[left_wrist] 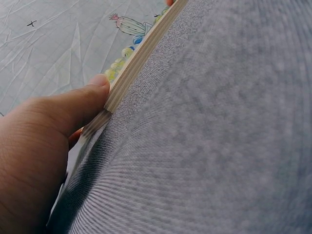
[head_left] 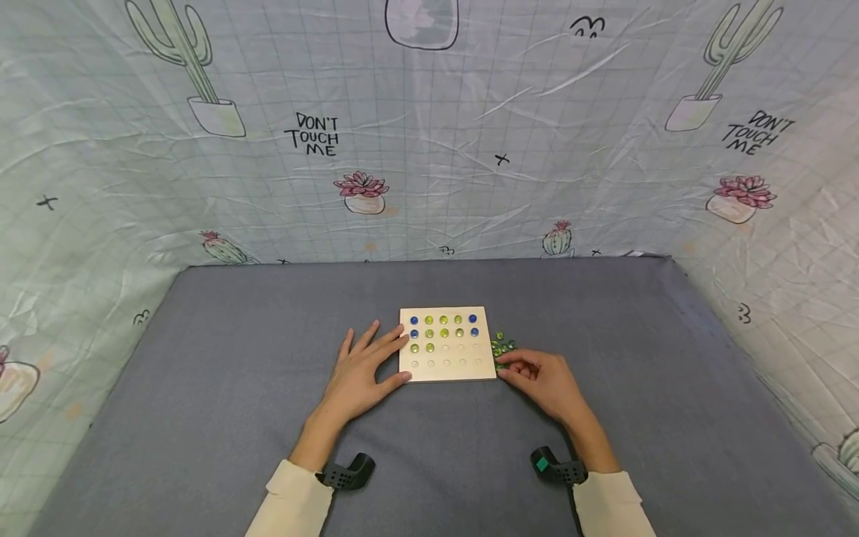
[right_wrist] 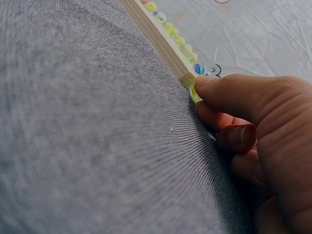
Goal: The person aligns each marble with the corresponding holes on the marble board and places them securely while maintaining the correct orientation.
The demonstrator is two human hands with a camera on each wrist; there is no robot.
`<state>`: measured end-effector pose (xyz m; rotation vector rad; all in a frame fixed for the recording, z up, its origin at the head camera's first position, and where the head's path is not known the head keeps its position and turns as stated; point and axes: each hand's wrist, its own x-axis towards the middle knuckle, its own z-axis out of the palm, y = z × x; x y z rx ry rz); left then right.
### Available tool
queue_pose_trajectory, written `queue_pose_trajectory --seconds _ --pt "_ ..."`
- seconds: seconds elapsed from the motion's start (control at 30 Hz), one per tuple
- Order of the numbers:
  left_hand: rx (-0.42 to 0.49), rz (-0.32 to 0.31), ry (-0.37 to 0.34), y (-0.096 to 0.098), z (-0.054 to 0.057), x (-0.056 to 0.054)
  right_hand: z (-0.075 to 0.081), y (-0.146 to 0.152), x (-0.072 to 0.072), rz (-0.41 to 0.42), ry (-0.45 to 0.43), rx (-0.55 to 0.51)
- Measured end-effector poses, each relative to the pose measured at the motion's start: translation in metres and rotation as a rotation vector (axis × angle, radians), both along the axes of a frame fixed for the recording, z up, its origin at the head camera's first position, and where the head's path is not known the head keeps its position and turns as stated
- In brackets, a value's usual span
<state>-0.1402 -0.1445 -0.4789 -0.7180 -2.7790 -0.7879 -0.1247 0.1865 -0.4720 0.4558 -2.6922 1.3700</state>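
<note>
A pale wooden board (head_left: 429,373) with rows of round hollows lies flat on the grey cloth. Its two far rows hold green marbles (head_left: 444,320) with a blue marble (head_left: 473,318) at each end. Two green marbles sit at the left of the third row; the nearest row has bare hollows. My left hand (head_left: 356,377) rests at the board's left edge, fingers spread, thumb (left_wrist: 100,85) on the near corner. Beside the right edge, my right hand (head_left: 546,380) pinches a yellow-green marble (right_wrist: 194,93) between thumb and forefinger; its other fingers are curled.
Loose green marbles (head_left: 499,347) lie in a small heap along the board's right side, partly hidden by the right hand. Grey cloth (head_left: 268,335) covers the table. A cactus-printed sheet (head_left: 429,149) hangs behind and at both sides.
</note>
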Motion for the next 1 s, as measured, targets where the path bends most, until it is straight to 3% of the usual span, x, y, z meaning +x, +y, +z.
queue_pose_trajectory --seconds 0.37,1.0 --pt "0.006 -0.012 0.027 -0.0009 -0.0005 -0.0011 0.0001 -0.0007 -0.0002 0.012 0.038 0.003" --pt "0.010 -0.011 0.039 -0.0004 -0.0059 0.0029 -0.0014 0.0008 0.0029 0.038 0.020 0.035"
